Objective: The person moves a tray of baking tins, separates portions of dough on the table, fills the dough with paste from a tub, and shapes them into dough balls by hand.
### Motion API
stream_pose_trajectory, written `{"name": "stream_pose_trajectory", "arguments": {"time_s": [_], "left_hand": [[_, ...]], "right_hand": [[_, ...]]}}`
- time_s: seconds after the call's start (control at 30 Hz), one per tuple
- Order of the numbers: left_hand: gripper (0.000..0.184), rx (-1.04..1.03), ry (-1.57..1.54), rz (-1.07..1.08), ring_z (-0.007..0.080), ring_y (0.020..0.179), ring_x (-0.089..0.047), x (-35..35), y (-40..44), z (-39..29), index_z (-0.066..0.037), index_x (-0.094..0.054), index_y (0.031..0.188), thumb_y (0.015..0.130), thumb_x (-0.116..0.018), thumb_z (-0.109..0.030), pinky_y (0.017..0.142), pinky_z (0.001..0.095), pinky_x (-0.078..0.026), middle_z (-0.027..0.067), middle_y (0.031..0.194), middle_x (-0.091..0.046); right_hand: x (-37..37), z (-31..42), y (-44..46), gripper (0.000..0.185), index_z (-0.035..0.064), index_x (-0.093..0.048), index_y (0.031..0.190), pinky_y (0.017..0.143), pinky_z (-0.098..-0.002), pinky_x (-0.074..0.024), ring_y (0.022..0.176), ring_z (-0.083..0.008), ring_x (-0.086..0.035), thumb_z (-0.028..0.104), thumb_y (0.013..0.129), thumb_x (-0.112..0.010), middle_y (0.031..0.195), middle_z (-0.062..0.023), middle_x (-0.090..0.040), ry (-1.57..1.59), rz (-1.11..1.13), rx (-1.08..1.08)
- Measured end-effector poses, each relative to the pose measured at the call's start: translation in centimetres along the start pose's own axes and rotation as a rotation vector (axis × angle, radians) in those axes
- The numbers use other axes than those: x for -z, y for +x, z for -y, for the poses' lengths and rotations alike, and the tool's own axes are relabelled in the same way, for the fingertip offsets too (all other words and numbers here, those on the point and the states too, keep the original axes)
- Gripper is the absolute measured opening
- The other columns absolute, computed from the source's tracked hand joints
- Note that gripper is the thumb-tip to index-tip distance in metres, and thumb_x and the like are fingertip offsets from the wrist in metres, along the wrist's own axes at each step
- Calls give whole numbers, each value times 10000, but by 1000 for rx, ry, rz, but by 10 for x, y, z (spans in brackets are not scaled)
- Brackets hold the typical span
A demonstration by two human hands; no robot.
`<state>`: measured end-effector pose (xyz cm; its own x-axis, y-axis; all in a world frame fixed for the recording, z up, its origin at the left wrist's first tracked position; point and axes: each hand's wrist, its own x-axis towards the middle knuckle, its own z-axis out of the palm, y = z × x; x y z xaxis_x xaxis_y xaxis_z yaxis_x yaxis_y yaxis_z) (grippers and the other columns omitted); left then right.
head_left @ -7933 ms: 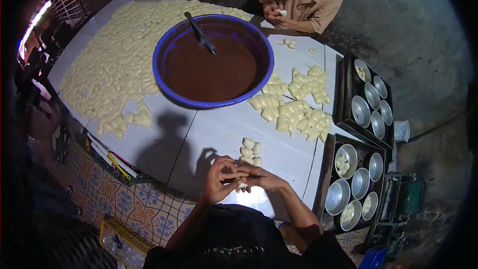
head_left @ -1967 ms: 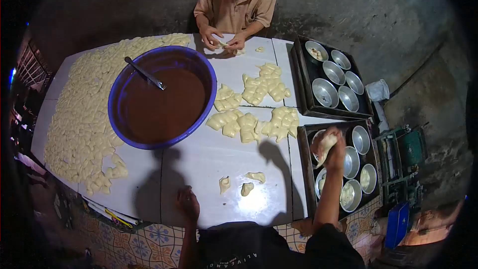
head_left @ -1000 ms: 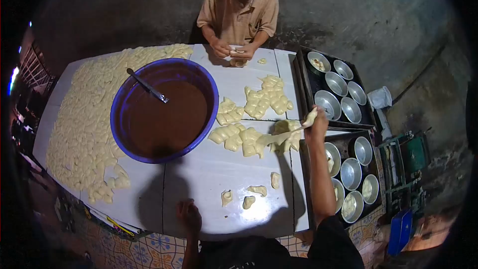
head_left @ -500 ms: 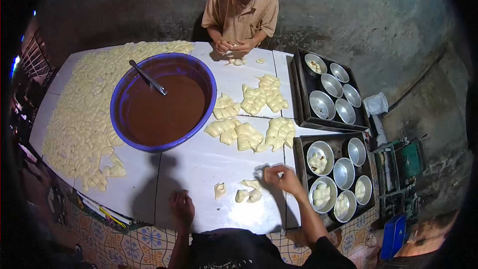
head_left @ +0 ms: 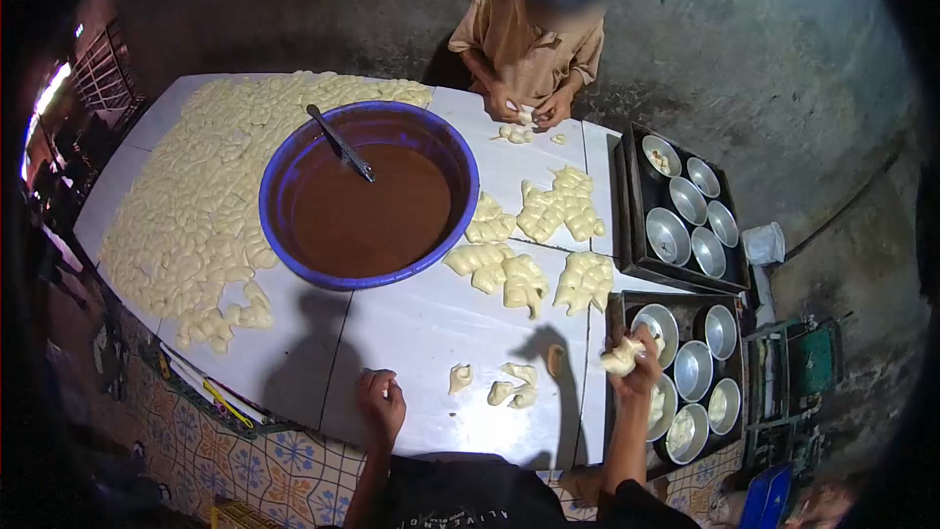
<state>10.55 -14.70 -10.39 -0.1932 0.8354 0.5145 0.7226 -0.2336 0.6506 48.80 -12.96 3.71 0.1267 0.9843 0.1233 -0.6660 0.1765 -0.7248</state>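
My right hand (head_left: 638,364) is closed on a lump of pale dough (head_left: 621,358) at the left edge of the lower tray (head_left: 615,313), close to its round metal tins. My left hand (head_left: 380,400) hovers at the table's front edge, fingers curled; whether anything is in them cannot be made out. Between my hands, several small dough pieces (head_left: 523,390) lie on the white table (head_left: 411,333), with a brownish piece (head_left: 555,360) to their right. Larger dough slabs (head_left: 586,282) rest farther back, right of the basin.
A blue basin (head_left: 369,282) of brown liquid holds a dark-handled utensil (head_left: 338,142). Many dough pieces (head_left: 196,216) cover the table's left side. A person (head_left: 534,54) across the table holds dough. An upper tray (head_left: 627,206) of tins stands at the right.
My right hand has moved right to the lower tray and now grips a dough lump. A dough slab near the tray looks separate from its neighbours. The camera view has shifted.
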Motion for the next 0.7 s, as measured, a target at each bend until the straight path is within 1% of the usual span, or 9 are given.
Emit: {"name": "stream_pose_trajectory", "arguments": {"time_s": [0.1, 0.17, 0.23, 0.27, 0.3, 0.37, 0.47, 0.6, 0.7], "left_hand": [[170, 65, -12, 58, 290, 736, -555, -4, 1, 0, -44, -596, 833, 710, -591, 74, 661, 393, -455, 109, 799, -569], [164, 50, -39, 71, 296, 737, -555, -4, 3, -3, -45, -597, 837, 714, -597, 62, 693, 411, -451, 103, 785, -571], [151, -26, 68, 57, 304, 737, -556, -7, -1, 2, -46, -597, 834, 720, -595, 53, 715, 426, -443, 104, 789, -584], [140, 18, 71, 91, 315, 757, -558, -10, -5, 7, -46, -601, 826, 725, -592, 50, 722, 435, -436, 109, 799, -599], [140, 15, 73, 97, 315, 757, -558, -9, -4, 8, -46, -601, 826, 725, -592, 50, 722, 435, -436, 109, 799, -599], [131, 43, 49, 58, 321, 771, -553, -11, -5, 4, -42, -604, 817, 727, -588, 52, 714, 425, -434, 119, 799, -601], [129, 18, 28, 90, 325, 777, -541, -9, -2, 1, -33, -599, 817, 723, -587, 54, 713, 413, -433, 123, 792, -585], [124, 46, 13, 97, 326, 819, -541, 0, -2, 4, -22, -605, 828, 726, -583, 45, 730, 412, -439, 136, 817, -578], [125, 91, -14, 112, 326, 842, -541, 7, 2, 1, -16, -608, 835, 733, -571, 45, 744, 417, -443, 140, 831, -575]], "right_hand": [[48, 22, -17, 332, 3, -580, 926, 681, -394, -535, 866, -289, -617, 287, 780, -672, 909, -140, -587, -23, 405, -104], [60, 16, -21, 419, -17, -640, 999, 679, -379, -526, 826, -263, -617, 359, 816, -654, 842, -146, -611, -387, 107, -349], [84, -21, -13, 370, -39, -628, 1094, 878, -377, -479, 899, -257, -633, 164, 792, -692, 954, -130, -659, -1425, -194, -414], [83, -32, -11, 360, -18, -640, 1092, 794, -374, -501, 889, -254, -639, 110, 761, -703, 993, -140, -655, -2071, -59, 99], [81, -43, 2, 349, 2, -650, 1085, 669, -344, -515, 864, -248, -649, 142, 771, -712, 961, -149, -654, -1933, -76, 393], [40, -55, 27, 287, 15, -664, 1062, 616, -322, -513, 861, -258, -653, 103, 789, -677, 1013, -139, -655, -1434, -98, -48], [21, -88, 74, 468, 12, -563, 1205, 924, -410, -433, 1126, -360, -489, 17, 742, -628, 1234, -174, -564, -1537, 256, 70], [51, -134, 111, 560, 116, -542, 1252, 934, -436, -380, 1083, -343, -490, 102, 708, -675, 1181, -107, -596, -1845, 292, 171], [43, -129, 113, 458, 75, -573, 1155, 954, -432, -325, 1060, -319, -487, 148, 713, -666, 1069, -106, -615, -1857, 329, 230]]}}
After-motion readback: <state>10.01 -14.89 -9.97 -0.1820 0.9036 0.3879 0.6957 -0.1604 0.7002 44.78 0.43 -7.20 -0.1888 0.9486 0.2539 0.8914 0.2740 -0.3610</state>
